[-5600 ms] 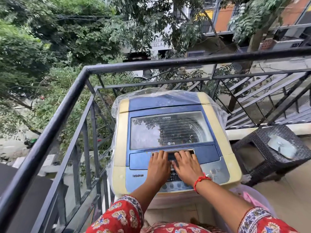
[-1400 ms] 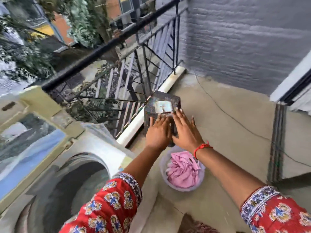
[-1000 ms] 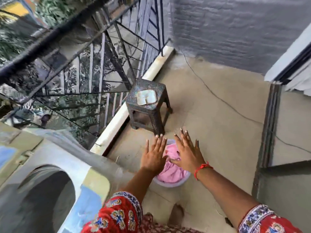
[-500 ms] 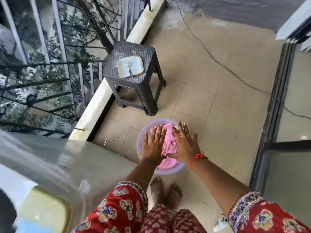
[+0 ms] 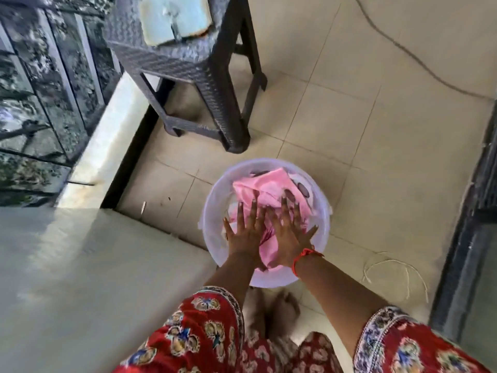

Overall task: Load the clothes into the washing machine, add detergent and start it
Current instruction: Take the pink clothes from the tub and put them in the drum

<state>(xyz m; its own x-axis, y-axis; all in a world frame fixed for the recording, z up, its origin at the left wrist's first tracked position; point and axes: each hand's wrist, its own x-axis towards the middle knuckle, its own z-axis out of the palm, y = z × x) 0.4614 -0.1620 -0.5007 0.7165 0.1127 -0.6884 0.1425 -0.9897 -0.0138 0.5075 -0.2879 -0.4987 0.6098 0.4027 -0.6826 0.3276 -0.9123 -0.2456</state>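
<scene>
A pale tub (image 5: pixel 215 208) stands on the tiled floor and holds crumpled pink clothes (image 5: pixel 265 188). My left hand (image 5: pixel 246 234) and my right hand (image 5: pixel 289 234) lie flat on the pink clothes inside the tub, fingers spread, side by side. Neither hand has closed on the cloth. A red thread circles my right wrist. The washing machine's pale side (image 5: pixel 88 278), under clear plastic, fills the lower left; its opening is out of view.
A dark woven stool (image 5: pixel 193 65) stands just beyond the tub with a pale packet (image 5: pixel 176 18) on top. A black railing (image 5: pixel 45 84) and white kerb run along the left. A cable (image 5: pixel 403 53) and a white cord (image 5: pixel 398 267) lie on the floor. A dark door frame (image 5: pixel 470 211) borders the right.
My view tilted down and closer to the tub. Both hands have dropped from above the tub onto the pink clothes. Earlier, the machine's lid was opened.
</scene>
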